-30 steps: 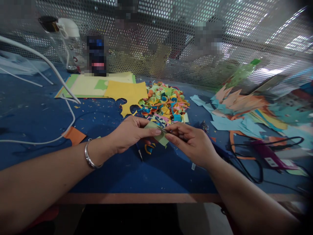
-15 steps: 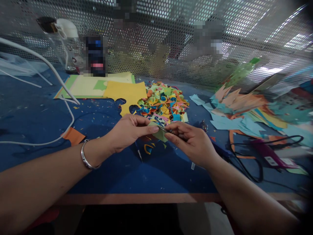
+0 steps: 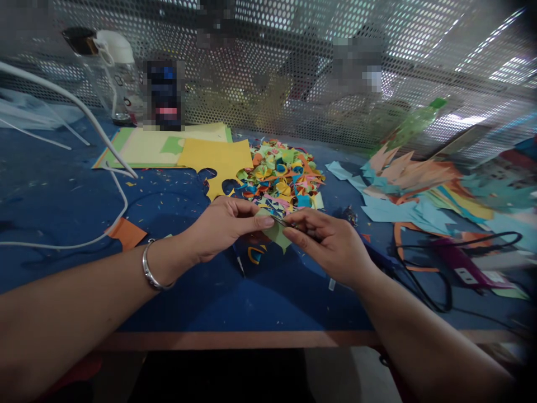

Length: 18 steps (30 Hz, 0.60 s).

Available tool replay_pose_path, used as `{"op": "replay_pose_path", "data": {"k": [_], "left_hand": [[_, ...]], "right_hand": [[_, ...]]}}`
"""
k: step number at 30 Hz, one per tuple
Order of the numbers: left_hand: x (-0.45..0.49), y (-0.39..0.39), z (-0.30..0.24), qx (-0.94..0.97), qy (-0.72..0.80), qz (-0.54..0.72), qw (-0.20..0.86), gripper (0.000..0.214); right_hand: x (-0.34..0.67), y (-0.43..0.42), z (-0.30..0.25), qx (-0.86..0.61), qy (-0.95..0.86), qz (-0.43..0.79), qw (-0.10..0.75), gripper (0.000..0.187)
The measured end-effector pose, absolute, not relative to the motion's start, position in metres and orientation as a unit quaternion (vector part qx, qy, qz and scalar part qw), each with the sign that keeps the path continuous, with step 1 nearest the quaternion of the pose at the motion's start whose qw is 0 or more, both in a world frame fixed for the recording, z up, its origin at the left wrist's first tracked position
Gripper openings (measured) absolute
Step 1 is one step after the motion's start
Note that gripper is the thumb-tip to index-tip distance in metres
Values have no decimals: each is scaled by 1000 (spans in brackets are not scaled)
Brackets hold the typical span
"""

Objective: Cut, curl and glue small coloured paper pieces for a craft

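My left hand [image 3: 226, 226] pinches a small piece of light green paper [image 3: 277, 238] between thumb and fingers. One pointed corner of the paper hangs down. In my right hand [image 3: 329, 238] is a pair of small metal scissors [image 3: 278, 220], their thin blades at the paper close to my left thumb; the handles are mostly hidden by my fingers. Just beyond both hands lies a heap of colourful cut paper pieces [image 3: 283, 173]. Beneath them, on the blue table [image 3: 201, 308], are curved paper scraps [image 3: 255, 256] and a thin pointed pen-like tool [image 3: 240, 263].
A yellow sheet with cut-outs [image 3: 218, 159] lies over stacked paper [image 3: 138, 148]. Behind stand a bottle [image 3: 121, 73] and a perforated metal screen [image 3: 260, 73]. White cable [image 3: 84, 109] curves at left. Blue paper offcuts [image 3: 403, 212] and a purple device [image 3: 457, 263] are at right.
The green paper's lower part now hangs further down, ending in a point between my hands. Both hands stay in nearly the same place.
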<state>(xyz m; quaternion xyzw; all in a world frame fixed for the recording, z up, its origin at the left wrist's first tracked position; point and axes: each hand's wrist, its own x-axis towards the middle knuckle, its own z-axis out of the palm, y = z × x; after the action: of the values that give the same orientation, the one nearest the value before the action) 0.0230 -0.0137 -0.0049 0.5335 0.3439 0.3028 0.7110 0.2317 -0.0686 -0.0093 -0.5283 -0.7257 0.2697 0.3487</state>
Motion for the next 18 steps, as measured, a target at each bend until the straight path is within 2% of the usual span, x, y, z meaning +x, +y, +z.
{"op": "replay_pose_path", "data": {"k": [18], "left_hand": [[24,-15,-6,570,349,286,686,20]], "right_hand": [[229,-68,-9,-531,-728,259,349,21]]}}
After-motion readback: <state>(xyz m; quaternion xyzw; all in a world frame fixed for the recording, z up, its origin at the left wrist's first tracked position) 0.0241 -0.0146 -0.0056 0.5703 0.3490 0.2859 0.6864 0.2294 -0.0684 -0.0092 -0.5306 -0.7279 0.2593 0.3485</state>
